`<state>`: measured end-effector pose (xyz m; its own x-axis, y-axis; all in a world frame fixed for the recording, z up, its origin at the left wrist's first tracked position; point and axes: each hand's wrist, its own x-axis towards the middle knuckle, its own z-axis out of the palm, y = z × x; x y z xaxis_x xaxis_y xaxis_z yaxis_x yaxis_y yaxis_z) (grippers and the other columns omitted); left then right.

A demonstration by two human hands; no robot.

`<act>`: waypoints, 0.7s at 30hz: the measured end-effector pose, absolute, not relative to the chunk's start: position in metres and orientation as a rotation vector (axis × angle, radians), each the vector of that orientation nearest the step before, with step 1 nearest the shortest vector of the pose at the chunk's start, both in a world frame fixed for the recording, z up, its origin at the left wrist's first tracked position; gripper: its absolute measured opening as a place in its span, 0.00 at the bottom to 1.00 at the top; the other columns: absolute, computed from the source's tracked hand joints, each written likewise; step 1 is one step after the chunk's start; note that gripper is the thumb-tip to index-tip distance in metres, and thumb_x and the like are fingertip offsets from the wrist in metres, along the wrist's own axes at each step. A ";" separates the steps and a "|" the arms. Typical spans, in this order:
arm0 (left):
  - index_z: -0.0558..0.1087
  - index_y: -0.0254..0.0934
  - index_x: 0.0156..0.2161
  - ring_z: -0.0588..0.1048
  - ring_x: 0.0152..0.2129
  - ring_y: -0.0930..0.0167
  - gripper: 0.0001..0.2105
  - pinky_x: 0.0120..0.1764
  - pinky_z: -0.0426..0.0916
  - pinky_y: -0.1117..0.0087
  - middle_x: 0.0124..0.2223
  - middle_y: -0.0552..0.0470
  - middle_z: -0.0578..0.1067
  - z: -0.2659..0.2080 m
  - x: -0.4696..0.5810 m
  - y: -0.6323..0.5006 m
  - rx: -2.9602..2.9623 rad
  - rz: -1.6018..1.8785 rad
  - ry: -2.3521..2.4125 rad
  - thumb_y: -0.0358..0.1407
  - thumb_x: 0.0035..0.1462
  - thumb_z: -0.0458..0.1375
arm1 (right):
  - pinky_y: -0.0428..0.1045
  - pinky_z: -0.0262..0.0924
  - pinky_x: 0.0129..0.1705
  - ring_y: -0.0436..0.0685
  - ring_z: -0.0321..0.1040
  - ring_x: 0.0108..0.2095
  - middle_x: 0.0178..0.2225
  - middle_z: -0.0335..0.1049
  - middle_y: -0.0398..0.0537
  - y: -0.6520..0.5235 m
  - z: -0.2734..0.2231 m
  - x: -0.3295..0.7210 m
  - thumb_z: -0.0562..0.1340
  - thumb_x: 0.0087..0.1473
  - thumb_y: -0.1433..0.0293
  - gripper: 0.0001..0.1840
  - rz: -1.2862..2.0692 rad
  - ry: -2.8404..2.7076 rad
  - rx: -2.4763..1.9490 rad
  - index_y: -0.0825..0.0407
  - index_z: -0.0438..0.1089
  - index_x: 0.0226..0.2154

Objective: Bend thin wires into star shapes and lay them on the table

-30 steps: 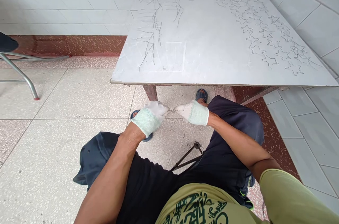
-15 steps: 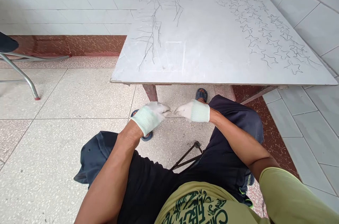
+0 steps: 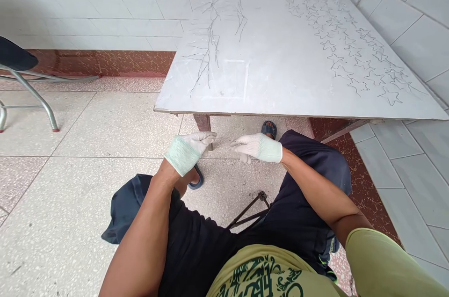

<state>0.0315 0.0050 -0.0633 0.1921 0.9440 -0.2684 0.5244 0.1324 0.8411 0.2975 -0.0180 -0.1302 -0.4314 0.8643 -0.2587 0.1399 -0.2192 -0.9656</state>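
Observation:
A thin wire (image 3: pixel 223 138) spans the short gap between my two gloved hands, in front of the table's near edge. My left hand (image 3: pixel 194 146), in a white glove with a pale green cuff, pinches its left end. The other end is between the fingertips of my right hand (image 3: pixel 253 146), gloved the same way, with its lower fingers loosely bent. On the white table (image 3: pixel 273 77) lie several star-shaped bent wires (image 3: pixel 358 84) at the right. Several loose, crooked wire lengths (image 3: pixel 210 39) lie at the left.
Tiled walls (image 3: pixel 140 9) border the table behind and at the right. A metal-legged chair (image 3: pixel 33 93) stands far left. Below my hands, a dark folding metal frame (image 3: pixel 250 210) shows between my legs. A table leg (image 3: pixel 202 123) comes down just beyond my left hand.
My hands have moved apart, the left one shifting leftward, and the wire between them now shows. Fingers of my right hand have loosened. The whole view has shifted slightly.

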 end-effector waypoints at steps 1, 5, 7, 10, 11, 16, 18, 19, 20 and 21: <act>0.84 0.38 0.40 0.69 0.19 0.68 0.21 0.22 0.61 0.68 0.21 0.53 0.74 -0.063 0.031 0.005 1.513 0.570 1.465 0.54 0.53 0.67 | 0.46 0.67 0.32 0.51 0.73 0.23 0.25 0.81 0.42 -0.019 -0.127 0.301 0.68 0.64 0.68 0.18 1.728 -1.519 -1.211 0.58 0.82 0.54; 0.84 0.37 0.39 0.67 0.18 0.70 0.23 0.23 0.60 0.68 0.18 0.55 0.71 -0.051 0.031 0.004 1.488 0.616 1.472 0.56 0.50 0.69 | 0.48 0.72 0.38 0.53 0.78 0.29 0.33 0.84 0.46 -0.021 -0.111 0.318 0.68 0.61 0.71 0.26 1.773 -1.693 -1.273 0.56 0.77 0.61; 0.82 0.37 0.34 0.65 0.17 0.72 0.22 0.23 0.60 0.70 0.17 0.56 0.69 -0.043 0.033 0.003 1.475 0.614 1.449 0.57 0.50 0.68 | 0.49 0.73 0.42 0.54 0.80 0.33 0.36 0.85 0.46 -0.019 -0.104 0.324 0.70 0.58 0.73 0.28 1.752 -1.753 -1.293 0.54 0.77 0.62; 0.72 0.39 0.21 0.63 0.16 0.74 0.25 0.22 0.59 0.71 0.16 0.54 0.69 -0.033 0.035 0.004 1.487 0.583 1.434 0.59 0.50 0.68 | 0.50 0.73 0.48 0.56 0.81 0.39 0.37 0.85 0.46 -0.015 -0.098 0.330 0.71 0.58 0.71 0.26 1.651 -1.846 -1.286 0.52 0.79 0.59; 0.69 0.40 0.19 0.64 0.16 0.74 0.27 0.22 0.60 0.71 0.16 0.53 0.70 -0.032 0.035 0.004 1.502 0.573 1.431 0.60 0.50 0.68 | 0.50 0.72 0.50 0.57 0.81 0.41 0.38 0.85 0.46 -0.014 -0.095 0.333 0.71 0.60 0.70 0.24 1.613 -1.870 -1.274 0.52 0.79 0.58; 0.70 0.41 0.20 0.69 0.18 0.71 0.24 0.27 0.67 0.70 0.16 0.53 0.72 -0.037 0.031 0.007 1.488 0.603 1.375 0.57 0.50 0.69 | 0.54 0.72 0.55 0.58 0.82 0.45 0.44 0.85 0.48 -0.013 -0.075 0.347 0.60 0.71 0.57 0.21 1.520 -1.859 -1.151 0.51 0.79 0.55; 0.71 0.41 0.20 0.68 0.17 0.71 0.22 0.28 0.69 0.69 0.16 0.53 0.71 -0.039 0.029 0.007 1.448 0.594 1.347 0.56 0.49 0.69 | 0.55 0.70 0.58 0.58 0.82 0.46 0.44 0.84 0.49 -0.014 -0.066 0.346 0.57 0.73 0.56 0.23 1.459 -1.820 -1.154 0.52 0.80 0.54; 0.72 0.41 0.20 0.68 0.16 0.71 0.21 0.27 0.70 0.68 0.16 0.54 0.71 -0.040 0.029 0.006 1.438 0.571 1.328 0.55 0.49 0.69 | 0.55 0.69 0.60 0.59 0.82 0.47 0.44 0.84 0.49 -0.015 -0.063 0.342 0.57 0.73 0.56 0.22 1.416 -1.810 -1.214 0.51 0.80 0.54; 0.73 0.41 0.21 0.67 0.16 0.71 0.20 0.26 0.70 0.68 0.16 0.54 0.71 -0.041 0.029 0.005 1.433 0.542 1.310 0.54 0.48 0.69 | 0.55 0.68 0.61 0.59 0.81 0.49 0.44 0.84 0.48 -0.016 -0.062 0.337 0.59 0.72 0.57 0.20 1.357 -1.813 -1.309 0.50 0.80 0.54; 0.75 0.41 0.23 0.67 0.15 0.71 0.18 0.25 0.70 0.67 0.16 0.54 0.71 -0.041 0.031 0.004 1.430 0.516 1.299 0.53 0.48 0.69 | 0.54 0.68 0.61 0.59 0.81 0.50 0.45 0.84 0.48 -0.017 -0.062 0.330 0.62 0.70 0.58 0.19 1.283 -1.838 -1.413 0.49 0.80 0.55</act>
<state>0.0309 0.0040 -0.0412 0.3085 0.8923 -0.3296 0.4228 0.1818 0.8878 0.3296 -0.0170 -0.0625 -0.3465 0.9246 -0.1582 0.4668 0.0237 -0.8840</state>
